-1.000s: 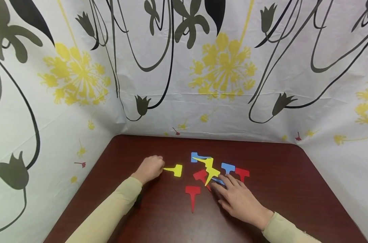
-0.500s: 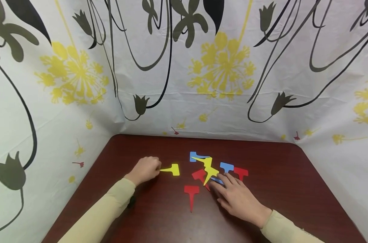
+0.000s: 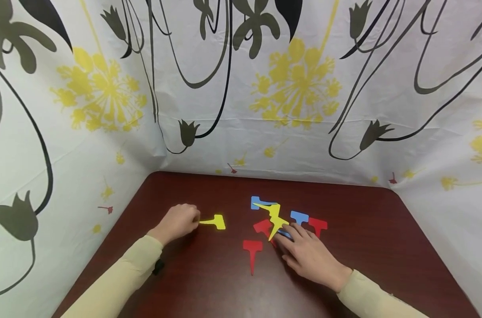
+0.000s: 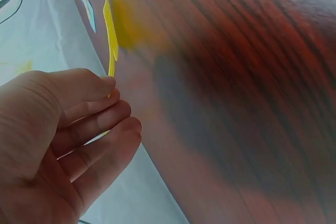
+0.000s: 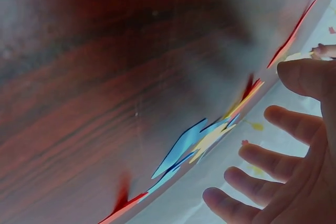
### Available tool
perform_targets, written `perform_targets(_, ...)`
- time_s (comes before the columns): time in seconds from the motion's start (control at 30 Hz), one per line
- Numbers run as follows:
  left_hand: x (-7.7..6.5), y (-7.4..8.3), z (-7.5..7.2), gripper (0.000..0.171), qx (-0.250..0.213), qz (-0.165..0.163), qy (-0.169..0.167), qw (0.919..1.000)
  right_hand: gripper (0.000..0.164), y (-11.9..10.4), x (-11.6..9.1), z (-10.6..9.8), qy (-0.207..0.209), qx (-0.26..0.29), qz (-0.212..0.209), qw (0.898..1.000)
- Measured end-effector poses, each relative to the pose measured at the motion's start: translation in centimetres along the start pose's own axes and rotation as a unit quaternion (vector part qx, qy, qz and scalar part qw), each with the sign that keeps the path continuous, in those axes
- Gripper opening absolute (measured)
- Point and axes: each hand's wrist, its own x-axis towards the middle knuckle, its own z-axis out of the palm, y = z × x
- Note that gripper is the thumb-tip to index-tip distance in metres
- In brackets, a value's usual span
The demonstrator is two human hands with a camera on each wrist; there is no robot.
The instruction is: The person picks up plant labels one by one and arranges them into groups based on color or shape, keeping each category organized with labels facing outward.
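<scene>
My left hand (image 3: 177,223) pinches a yellow T-shaped plant label (image 3: 219,222) by its narrow stem, to the left of the other labels. In the left wrist view, thumb and fingertips meet on the stem of that yellow label (image 4: 109,24). My right hand (image 3: 314,258) hovers over the right side of a loose pile, its fingers spread and slightly bent. A blue label (image 3: 285,234) lies partly hidden by its fingers. Two yellow labels, the upper one (image 3: 275,210) and the lower one (image 3: 279,222), overlap a red label (image 3: 261,226) and a blue label (image 3: 255,202).
A separate red label (image 3: 252,246) lies nearer, pointing toward me. Another blue label (image 3: 299,217) and a red label (image 3: 318,224) lie side by side on the right. The dark wooden table (image 3: 368,221) meets a patterned cloth (image 3: 221,145) at its back and sides.
My left hand has drawn the yellow label leftward, farther from the pile. My right hand has stayed almost in place, and the other labels keep their arrangement.
</scene>
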Motion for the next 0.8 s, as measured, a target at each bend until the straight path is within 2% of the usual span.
perform_targets(0.1, -0.8, -0.4, -0.4, 0.016, -0.008, -0.002, 0.009, 0.9999, 0.059, 0.1, 0.4, 0.3, 0.000, 0.005, 0.001, 1.000)
perform_targets(0.37, -3.0, -0.9, -1.5, 0.011, -0.037, -0.034, 0.036, 0.9981, 0.057, 0.8, 1.4, 0.7, 0.003, 0.008, 0.003, 1.000)
perform_targets(0.53, -5.1, -0.8, -2.0, 0.010, -0.058, -0.078, 0.050, 0.9940, 0.057, 1.6, 2.2, 1.0, 0.005, 0.012, 0.008, 1.000)
perform_targets(0.67, -7.1, -0.4, -2.3, 0.009, -0.083, -0.124, 0.066, 0.9865, 0.055, 2.5, 3.4, 1.1, 0.015, 0.018, 0.007, 1.000)
perform_targets(0.8, -8.9, 0.0, -2.5, 0.008, -0.095, -0.156, 0.075, 0.9804, 0.052, 2.8, 4.9, 1.3, 0.022, 0.014, 0.007, 1.000)
